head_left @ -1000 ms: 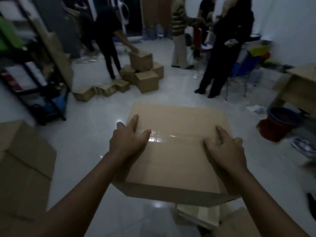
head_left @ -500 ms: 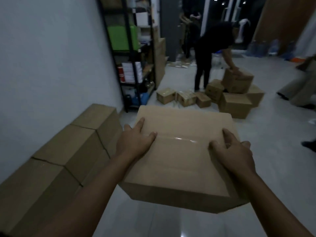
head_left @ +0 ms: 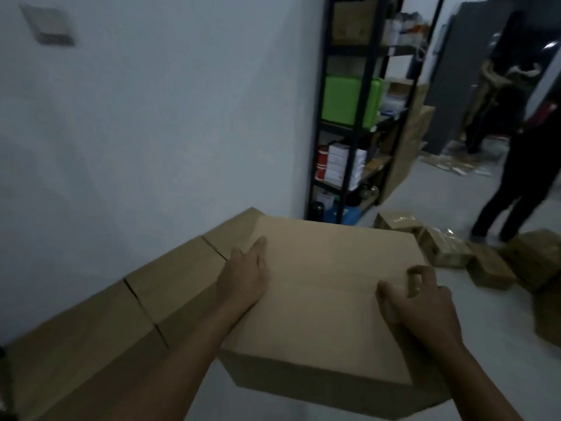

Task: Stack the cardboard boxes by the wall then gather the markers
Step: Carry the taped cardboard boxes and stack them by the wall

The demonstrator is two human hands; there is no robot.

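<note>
The person is carrying a large cardboard box (head_left: 328, 287) toward the white wall (head_left: 151, 117), holding it off the floor just beside a row of cardboard boxes (head_left: 145, 299) that is already sitting against that wall. At least 3 boxes are showing in that row, so part of the stacking appears to be done, though how many more layers are wanted I cannot tell. The left hand (head_left: 244, 276) is lying flat on the box top near its left edge, fingers straight and close together. The right hand (head_left: 419, 302) is resting near the right edge with its fingers apart and curling, the fingertips hooking toward the box side rather than closing on anything.

The carried box is not yet sitting on the row; setting it down there looks like the step in hand. Several smaller cardboard boxes (head_left: 446, 247) are lying scattered on the floor (head_left: 440, 192) to the right, apparently waiting their turn. No markers are showing anywhere, so gathering them is still ahead.

A black metal shelving unit (head_left: 352, 132) is standing at the far end of the row, loaded with a green case (head_left: 346, 98) and white packets, limiting room there. Another person in dark clothes (head_left: 522, 177) is standing near the scattered boxes, possibly crossing the path back.
</note>
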